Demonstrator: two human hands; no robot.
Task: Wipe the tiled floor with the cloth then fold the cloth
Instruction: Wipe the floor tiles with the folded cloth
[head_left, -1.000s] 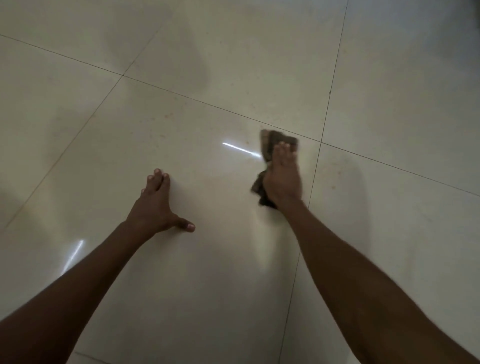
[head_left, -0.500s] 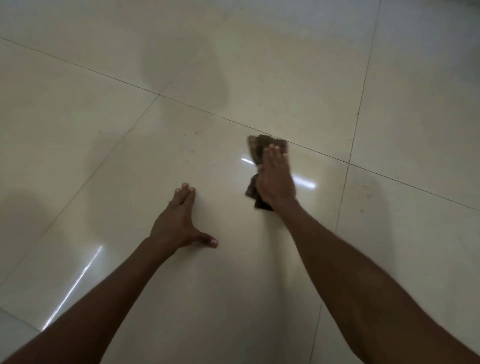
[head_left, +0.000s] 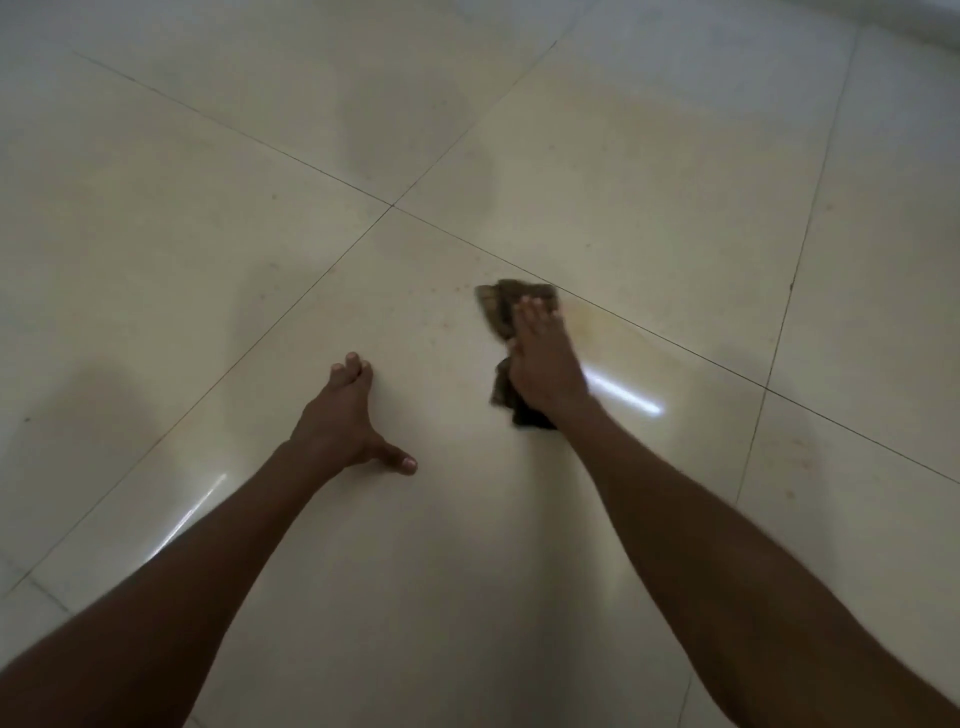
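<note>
A crumpled brown cloth (head_left: 496, 306) lies on the glossy cream tiled floor (head_left: 649, 182), right of the middle. My right hand (head_left: 543, 358) presses flat on top of it with straight fingers; cloth shows beyond the fingertips and under the wrist. My left hand (head_left: 345, 415) rests flat on the tile to the left, fingers together and thumb spread, holding nothing.
Dark grout lines (head_left: 392, 205) cross just beyond the hands. A faint yellowish stain (head_left: 597, 317) lies on the tile right of the cloth. A bright light streak (head_left: 623, 395) reflects beside my right wrist. Bare tile surrounds both arms.
The view has shifted, bringing the grout crossing nearer the centre. My right hand with the cloth has slid a little to the left across the tile toward my left hand, which stays planted.
</note>
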